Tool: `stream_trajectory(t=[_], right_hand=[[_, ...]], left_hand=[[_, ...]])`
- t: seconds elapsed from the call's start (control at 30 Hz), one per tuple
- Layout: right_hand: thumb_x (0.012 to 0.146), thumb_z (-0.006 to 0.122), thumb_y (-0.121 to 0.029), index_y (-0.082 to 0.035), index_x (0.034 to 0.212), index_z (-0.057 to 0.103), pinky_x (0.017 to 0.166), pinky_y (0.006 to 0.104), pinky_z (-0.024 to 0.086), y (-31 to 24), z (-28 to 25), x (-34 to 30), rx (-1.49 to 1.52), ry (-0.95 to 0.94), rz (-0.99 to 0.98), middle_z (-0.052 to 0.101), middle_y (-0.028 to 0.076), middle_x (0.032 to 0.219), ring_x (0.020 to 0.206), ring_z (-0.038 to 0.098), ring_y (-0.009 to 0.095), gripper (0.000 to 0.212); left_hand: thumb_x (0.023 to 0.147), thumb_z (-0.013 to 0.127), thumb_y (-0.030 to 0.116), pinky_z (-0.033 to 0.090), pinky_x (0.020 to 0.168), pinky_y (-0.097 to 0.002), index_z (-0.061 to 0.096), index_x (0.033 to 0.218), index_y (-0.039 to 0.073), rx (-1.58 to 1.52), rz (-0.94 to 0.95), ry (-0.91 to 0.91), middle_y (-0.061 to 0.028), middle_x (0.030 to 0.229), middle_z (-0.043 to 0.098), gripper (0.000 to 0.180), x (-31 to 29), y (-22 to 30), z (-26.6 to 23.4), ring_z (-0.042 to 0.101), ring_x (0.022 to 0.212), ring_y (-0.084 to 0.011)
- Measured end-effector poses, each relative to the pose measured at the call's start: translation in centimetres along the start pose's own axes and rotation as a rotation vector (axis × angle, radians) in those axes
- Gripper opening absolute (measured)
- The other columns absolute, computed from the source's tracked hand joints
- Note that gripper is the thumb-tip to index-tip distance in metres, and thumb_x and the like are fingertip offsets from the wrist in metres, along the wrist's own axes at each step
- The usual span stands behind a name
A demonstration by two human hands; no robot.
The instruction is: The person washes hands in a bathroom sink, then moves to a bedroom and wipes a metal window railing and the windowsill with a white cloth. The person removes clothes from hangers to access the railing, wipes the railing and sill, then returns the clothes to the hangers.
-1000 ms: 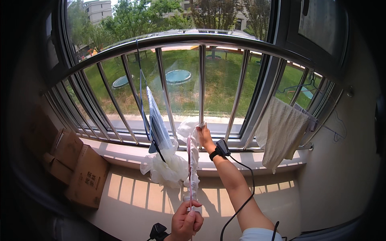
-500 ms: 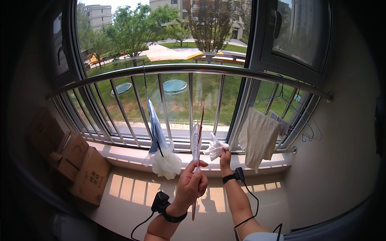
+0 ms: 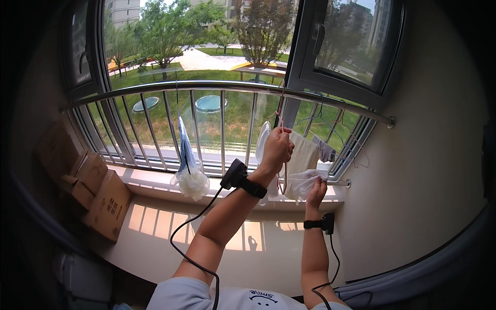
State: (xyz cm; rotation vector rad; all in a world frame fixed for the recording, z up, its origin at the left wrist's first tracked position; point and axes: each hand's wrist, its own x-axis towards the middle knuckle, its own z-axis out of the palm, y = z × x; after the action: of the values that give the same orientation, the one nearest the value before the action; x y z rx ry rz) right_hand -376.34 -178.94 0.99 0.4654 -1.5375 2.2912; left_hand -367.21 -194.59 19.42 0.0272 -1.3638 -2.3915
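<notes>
My left hand (image 3: 278, 150) is closed around a thin pinkish clothes hanger (image 3: 284, 178), held edge-on just in front of the railing. The hanger's hook reaches up to the metal top rail; whether it rests on it I cannot tell. White fabric (image 3: 263, 138) shows just left of this hand, partly hidden behind it. Lower and to the right, my right hand (image 3: 317, 192) pinches the edge of a thin white cloth (image 3: 306, 181), stretched out toward the hanger. A beige cloth (image 3: 302, 155) hangs right behind both hands, partly covered by the white one.
The metal railing (image 3: 223, 129) crosses the window. From it hang a white mesh bath puff (image 3: 192, 183) with a blue-and-white item (image 3: 184, 144) at left, and wire hangers (image 3: 341, 129) with a small grey cloth (image 3: 324, 150) at right. Cardboard boxes (image 3: 108, 206) are stacked at far left.
My left hand has risen with the hanger, bringing its hook up to the rail. The right hand has moved right, and the white cloth is now spread wider. The view has shifted.
</notes>
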Motion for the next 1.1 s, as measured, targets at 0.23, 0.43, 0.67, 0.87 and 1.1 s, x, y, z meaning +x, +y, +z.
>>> stream_trajectory(t=[0.23,0.43,0.67,0.87,1.1], right_hand=[[0.097,0.043,-0.016,0.001,0.109,0.057,0.084,0.0300,0.047,-1.0,-3.1,1.6,0.025,-0.055,0.036,0.062,0.009,0.102,0.093,0.058,0.017,0.025],[0.098,0.044,-0.018,0.001,0.107,0.057,0.083,0.0308,0.048,-1.2,-3.8,0.6,0.133,-0.027,0.061,0.061,0.009,0.102,0.092,0.058,0.018,0.025],[0.098,0.044,-0.018,0.001,0.109,0.056,0.085,0.0301,0.046,-1.3,-2.1,-1.3,0.094,-0.057,0.082,0.062,0.008,0.101,0.092,0.057,0.017,0.026],[0.097,0.045,-0.022,0.004,0.114,0.054,0.090,0.0333,0.044,-4.2,-0.3,-2.0,0.062,-0.069,-0.031,0.060,0.012,0.107,0.100,0.057,0.021,0.032],[0.093,0.047,-0.046,0.004,0.123,0.045,0.095,0.0400,0.041,-6.4,2.7,-6.2,0.142,-0.261,-0.281,0.048,0.017,0.126,0.114,0.050,0.028,0.059]], left_hand=[[0.092,0.042,0.020,0.030,0.033,-0.0260,0.047,0.101,0.007,0.115,0.108,0.156,-0.0029,0.058,0.048,0.016,9.3,-3.8,-1.3,0.039,0.038,-0.0103],[0.091,0.041,0.021,0.040,0.035,-0.0304,0.050,0.088,0.005,0.345,0.194,0.256,-0.0070,0.057,0.054,0.019,15.3,-5.5,-3.9,0.050,0.041,-0.0158],[0.090,0.040,0.019,0.033,0.032,-0.0295,0.046,0.093,0.005,0.405,0.166,0.377,-0.0101,0.060,0.052,0.016,16.5,-7.2,-6.1,0.044,0.037,-0.0159],[0.093,0.042,0.026,0.045,0.042,-0.0367,0.049,0.088,0.001,0.544,0.125,0.302,-0.0143,0.061,0.058,0.027,14.2,-5.4,-6.2,0.057,0.046,-0.0243],[0.094,0.046,0.032,0.048,0.067,-0.0453,0.061,0.095,0.003,1.274,0.631,0.428,-0.0191,0.080,0.063,0.033,2.0,1.7,-10.1,0.061,0.075,-0.0383]])
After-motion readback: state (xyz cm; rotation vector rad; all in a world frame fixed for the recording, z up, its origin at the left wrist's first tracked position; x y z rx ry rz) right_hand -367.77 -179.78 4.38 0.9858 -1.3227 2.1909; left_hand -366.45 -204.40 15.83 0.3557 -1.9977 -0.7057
